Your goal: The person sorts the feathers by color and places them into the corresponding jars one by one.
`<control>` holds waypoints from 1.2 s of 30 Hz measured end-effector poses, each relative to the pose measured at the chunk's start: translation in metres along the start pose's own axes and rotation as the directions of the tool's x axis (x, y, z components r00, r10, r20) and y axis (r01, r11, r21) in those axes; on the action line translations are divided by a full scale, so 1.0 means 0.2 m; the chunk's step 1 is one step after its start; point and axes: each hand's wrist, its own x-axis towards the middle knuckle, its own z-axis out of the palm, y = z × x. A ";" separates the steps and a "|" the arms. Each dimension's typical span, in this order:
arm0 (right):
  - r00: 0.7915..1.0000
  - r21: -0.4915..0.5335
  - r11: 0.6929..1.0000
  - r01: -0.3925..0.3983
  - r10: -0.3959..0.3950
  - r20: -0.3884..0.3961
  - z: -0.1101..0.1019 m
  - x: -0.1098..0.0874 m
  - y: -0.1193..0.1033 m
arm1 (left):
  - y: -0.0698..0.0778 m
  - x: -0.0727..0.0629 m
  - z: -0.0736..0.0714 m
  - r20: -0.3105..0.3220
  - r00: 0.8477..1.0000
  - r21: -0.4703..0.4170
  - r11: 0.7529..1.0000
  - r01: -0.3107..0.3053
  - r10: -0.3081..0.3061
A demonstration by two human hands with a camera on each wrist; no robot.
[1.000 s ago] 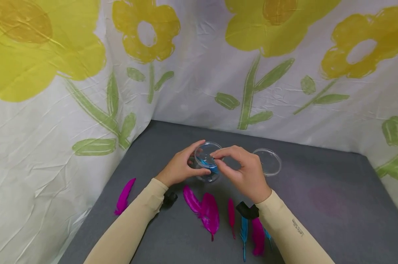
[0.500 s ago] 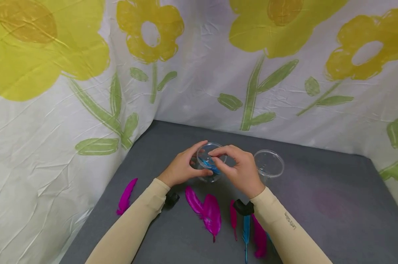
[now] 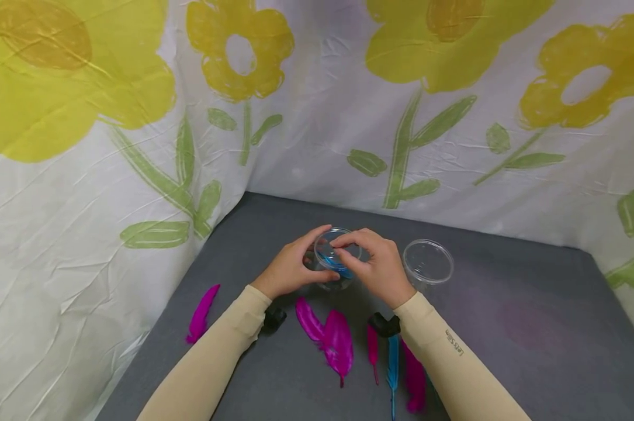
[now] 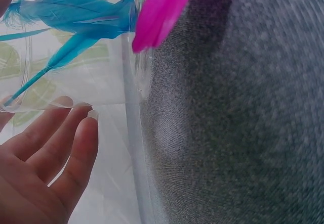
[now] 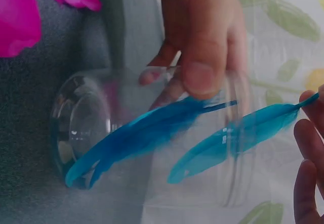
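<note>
My left hand (image 3: 290, 266) grips a clear plastic jar (image 3: 338, 234) round its side, thumb in front and fingers behind. Blue feathers (image 5: 136, 140) lean inside the jar, as the right wrist view shows. Just over the rim, my right hand (image 3: 377, 263) pinches the quill of a light blue feather (image 5: 268, 125) between thumb and fingertips. That feather slants through the jar's mouth, its tip inside. At the left wrist view's lower left, fingers (image 4: 83, 148) of my left hand lie along the jar wall.
A clear round lid (image 3: 428, 261) lies right of the jar. In front lie magenta feathers (image 3: 338, 345), a red-pink feather (image 3: 373, 351), a blue feather (image 3: 393, 362) and another magenta one (image 3: 413, 380) by my right sleeve. One more magenta feather (image 3: 203, 313) is far left. A flower-printed cloth (image 3: 306, 146) hangs behind.
My right hand has shifted slightly left over the jar, still pinching the feather. The left hand keeps its grip on the jar. The head view has turned a little.
</note>
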 end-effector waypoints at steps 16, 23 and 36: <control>0.995 -0.072 0.993 -0.090 0.093 0.033 -0.02 -0.07 0.06 | 0.01 0.01 0.04 0.021 1.000 0.000 1.000 -0.007 0.007; 0.999 -0.117 0.993 -0.026 0.031 0.039 -0.06 -0.10 0.03 | 0.02 0.02 0.02 0.013 1.000 -0.002 1.000 -0.010 0.010; 0.991 -0.107 0.994 0.037 -0.022 0.134 -0.11 -0.26 -0.05 | 0.00 0.00 0.00 -0.003 1.000 0.018 1.000 0.001 -0.001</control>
